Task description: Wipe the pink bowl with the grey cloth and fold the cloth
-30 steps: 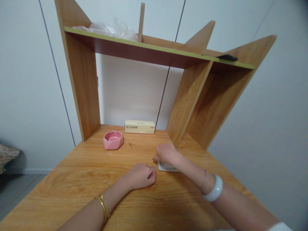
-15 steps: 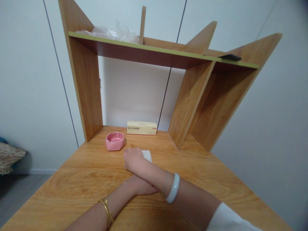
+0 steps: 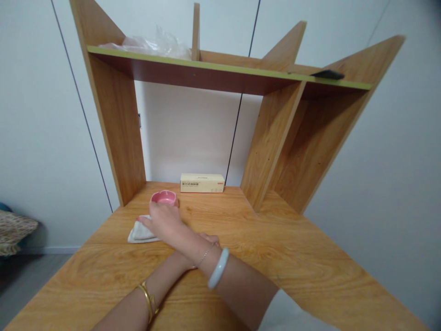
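Note:
My right hand (image 3: pixel 166 223) reaches across to the left, pressing a folded white cloth (image 3: pixel 142 231) on the wooden desk (image 3: pixel 220 294). Its arm, with a pale bangle, crosses over my left wrist. Just behind that hand sits a pink faceted bowl (image 3: pixel 164 197), partly covered by it. My left hand (image 3: pixel 206 239) rests on the desk under and beyond the right forearm, which hides much of it; its fingers are mostly out of sight. A gold bracelet is on the left arm.
A cream box (image 3: pixel 201 183) with printing lies at the desk's back. Wooden side panels hold up a shelf (image 3: pixel 193 66) over the desk, bearing a clear plastic bag (image 3: pixel 156 46) and a flat dark object (image 3: pixel 328 74). Patterned fabric (image 3: pixel 15 230) shows at far left.
My right hand has moved left with the white cloth, from the desk's middle to in front of the pink bowl. My left hand has shifted slightly. The view has tilted a little.

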The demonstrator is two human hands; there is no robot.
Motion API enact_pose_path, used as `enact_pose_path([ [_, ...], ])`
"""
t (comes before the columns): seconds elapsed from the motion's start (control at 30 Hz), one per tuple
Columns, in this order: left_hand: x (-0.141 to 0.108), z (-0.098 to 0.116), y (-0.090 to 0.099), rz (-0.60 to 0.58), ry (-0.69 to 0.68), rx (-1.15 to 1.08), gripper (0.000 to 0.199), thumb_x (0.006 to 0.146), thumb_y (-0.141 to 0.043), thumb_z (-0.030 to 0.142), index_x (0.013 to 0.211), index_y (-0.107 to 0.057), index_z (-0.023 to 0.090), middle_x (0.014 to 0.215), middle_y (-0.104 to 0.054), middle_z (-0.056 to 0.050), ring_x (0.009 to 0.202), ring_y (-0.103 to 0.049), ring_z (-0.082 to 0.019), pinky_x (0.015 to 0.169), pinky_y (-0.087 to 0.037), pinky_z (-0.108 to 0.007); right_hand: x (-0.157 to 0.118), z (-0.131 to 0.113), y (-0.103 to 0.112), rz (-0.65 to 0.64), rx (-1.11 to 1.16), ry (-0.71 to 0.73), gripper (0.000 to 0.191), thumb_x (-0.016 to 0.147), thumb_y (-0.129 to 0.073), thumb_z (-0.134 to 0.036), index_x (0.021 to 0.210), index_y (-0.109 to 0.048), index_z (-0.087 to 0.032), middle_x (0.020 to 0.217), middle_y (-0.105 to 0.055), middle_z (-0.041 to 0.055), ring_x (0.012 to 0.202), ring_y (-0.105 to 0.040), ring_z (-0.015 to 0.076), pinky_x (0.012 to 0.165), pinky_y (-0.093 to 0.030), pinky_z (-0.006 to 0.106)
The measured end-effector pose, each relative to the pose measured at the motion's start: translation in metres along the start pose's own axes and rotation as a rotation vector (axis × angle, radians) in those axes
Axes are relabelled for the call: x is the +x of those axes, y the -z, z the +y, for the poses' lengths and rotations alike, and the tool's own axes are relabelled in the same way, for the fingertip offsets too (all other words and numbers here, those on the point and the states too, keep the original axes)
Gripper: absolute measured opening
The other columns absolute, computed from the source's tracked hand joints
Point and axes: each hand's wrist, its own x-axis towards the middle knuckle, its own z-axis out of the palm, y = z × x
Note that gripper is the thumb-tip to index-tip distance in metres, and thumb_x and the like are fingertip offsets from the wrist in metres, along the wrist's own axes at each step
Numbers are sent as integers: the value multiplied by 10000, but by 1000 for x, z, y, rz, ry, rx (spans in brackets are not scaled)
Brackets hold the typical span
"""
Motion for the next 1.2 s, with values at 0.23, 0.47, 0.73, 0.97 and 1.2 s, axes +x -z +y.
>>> enact_pose_path([
  [0.23,-5,25,10,50,47,326,269,804,-356,261,745,-599,162,713,-651,-76,614,-563,-163,573,-384,-250,-44,134,-13,338,568,-308,153,781,-471,-289,728,-543,-165,711,-603,20,681,-543,127,654,-429,255],
  [0.47,-4,25,18,46,117,347,251,805,-353,264,732,-577,175,707,-646,-54,610,-561,-148,547,-351,-235,-68,165,-37,275,1275,-429,208,604,-626,-292,752,-553,-164,672,-581,-6,643,-568,114,664,-446,265],
  [0.73,-2,21,19,48,174,360,255,806,-350,261,726,-575,170,697,-634,-48,623,-567,-150,543,-344,-232,-79,162,-27,169,1460,-432,231,588,-628,-259,778,-576,-139,671,-626,21,631,-592,119,686,-446,282],
  [0.97,-2,18,18,43,183,345,251,807,-352,267,733,-574,176,704,-629,-49,632,-565,-153,560,-348,-233,-78,162,-28,165,1446,-434,176,605,-593,-228,755,-574,-137,646,-624,17,598,-586,111,650,-445,268],
  [1.2,-2,17,18,81,148,325,261,816,-337,274,742,-568,178,708,-628,-39,652,-567,-150,562,-340,-227,-78,163,-29,160,1455,-413,179,606,-585,-223,761,-576,-132,641,-625,20,591,-586,111,612,-434,248],
])
